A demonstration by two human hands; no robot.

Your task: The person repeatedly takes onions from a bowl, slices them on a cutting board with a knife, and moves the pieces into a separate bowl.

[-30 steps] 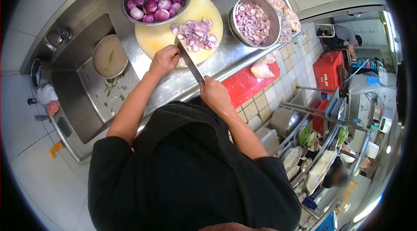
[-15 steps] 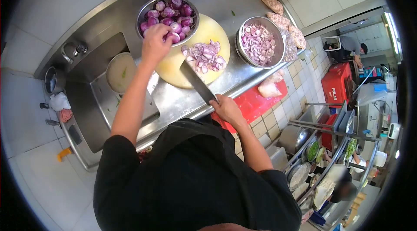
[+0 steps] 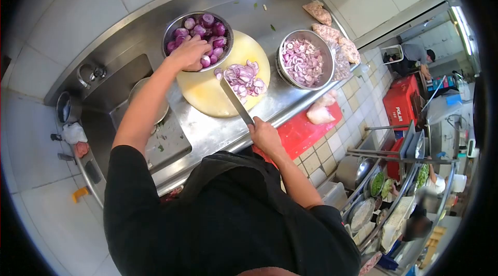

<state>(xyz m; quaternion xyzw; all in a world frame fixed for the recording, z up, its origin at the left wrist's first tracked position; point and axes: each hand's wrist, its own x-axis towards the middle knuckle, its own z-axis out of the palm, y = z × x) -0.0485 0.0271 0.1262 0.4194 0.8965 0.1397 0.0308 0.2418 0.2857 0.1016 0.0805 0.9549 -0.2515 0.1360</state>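
My left hand reaches into a metal colander of peeled red onions. Its fingers curl down around a red onion, the fingertips partly hidden. The colander overlaps the upper left of a round yellow cutting board. In my right hand is the handle of a knife, its broad blade lying over the board. Sliced onion is heaped at the blade's far end. To the right stands a metal bowl holding more onion slices.
Bags of pale food line the counter's right end. On the left is a sink with a pot in it. A red board with pale meat sits below the counter edge. A co-worker is beyond the doorway.
My left hand has gone further into the colander, over the onions. My right hand still holds the knife near the sliced onion. The view has shifted slightly.
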